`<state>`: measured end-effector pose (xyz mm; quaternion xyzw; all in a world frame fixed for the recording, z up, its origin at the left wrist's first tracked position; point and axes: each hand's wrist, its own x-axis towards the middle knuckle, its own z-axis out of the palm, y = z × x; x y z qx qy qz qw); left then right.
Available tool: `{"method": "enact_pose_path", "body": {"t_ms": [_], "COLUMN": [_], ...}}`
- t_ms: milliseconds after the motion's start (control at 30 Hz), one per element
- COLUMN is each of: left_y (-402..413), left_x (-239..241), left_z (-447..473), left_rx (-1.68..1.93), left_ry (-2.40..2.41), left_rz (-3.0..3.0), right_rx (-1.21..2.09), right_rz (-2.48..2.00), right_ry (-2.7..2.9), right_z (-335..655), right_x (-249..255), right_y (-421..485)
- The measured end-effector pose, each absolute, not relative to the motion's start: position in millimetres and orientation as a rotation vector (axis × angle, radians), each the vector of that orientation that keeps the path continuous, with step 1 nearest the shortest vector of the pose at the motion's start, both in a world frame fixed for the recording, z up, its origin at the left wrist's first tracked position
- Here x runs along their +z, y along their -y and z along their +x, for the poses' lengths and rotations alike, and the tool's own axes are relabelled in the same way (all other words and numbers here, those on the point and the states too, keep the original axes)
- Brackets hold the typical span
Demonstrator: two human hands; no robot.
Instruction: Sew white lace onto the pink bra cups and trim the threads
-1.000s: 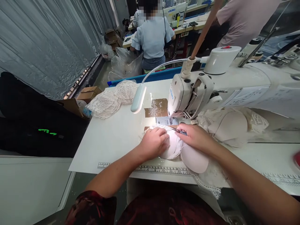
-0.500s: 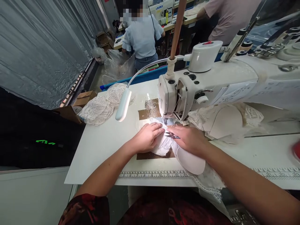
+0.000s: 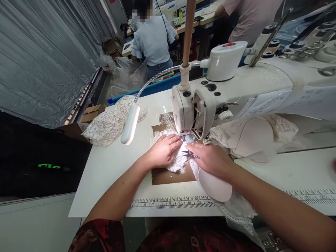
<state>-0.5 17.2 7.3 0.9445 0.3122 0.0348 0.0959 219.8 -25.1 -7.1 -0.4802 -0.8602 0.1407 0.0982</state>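
Observation:
White lace fabric (image 3: 177,164) lies under the needle area of the sewing machine (image 3: 183,110). My left hand (image 3: 164,150) rests on it with fingers stretched out, pressing it down left of the presser foot. In my right hand (image 3: 212,157) are small thread snips (image 3: 190,155), their dark blades pointing left over the fabric. The fingertips of that hand reach the cloth just in front of the foot. A smooth white bra cup (image 3: 215,185) with lace edging hangs from the work below my right hand and over the table edge. The needle itself is hard to make out.
A lamp (image 3: 130,124) on a bendy neck lights the work. Lace pieces (image 3: 105,126) are piled at the table's left, and more cups (image 3: 256,136) lie behind my right hand. A ruler strip (image 3: 181,203) runs along the front edge. Two people sit farther back.
The lace has shifted left and turned under my left hand, so more of it shows beyond the fingers. My right hand keeps the snips. The whole view has shifted slightly.

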Motion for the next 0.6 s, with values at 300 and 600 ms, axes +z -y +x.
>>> {"method": "enact_pose_path", "body": {"t_ms": [300,600], "left_y": [-6.2,-11.3], "left_x": [3.7,-1.0], "left_z": [1.4,0.1], "left_rx": [0.238,0.332], "left_ry": [-0.912,-0.988], "left_rz": [2.827,2.779], "right_rx": [0.419,0.404], "right_rz": [-1.404,-1.446], "right_ry": [2.545,2.532], "right_z": [221.2,213.9], "right_x": [-8.9,-3.4], "right_y": [24.4,23.9]}}
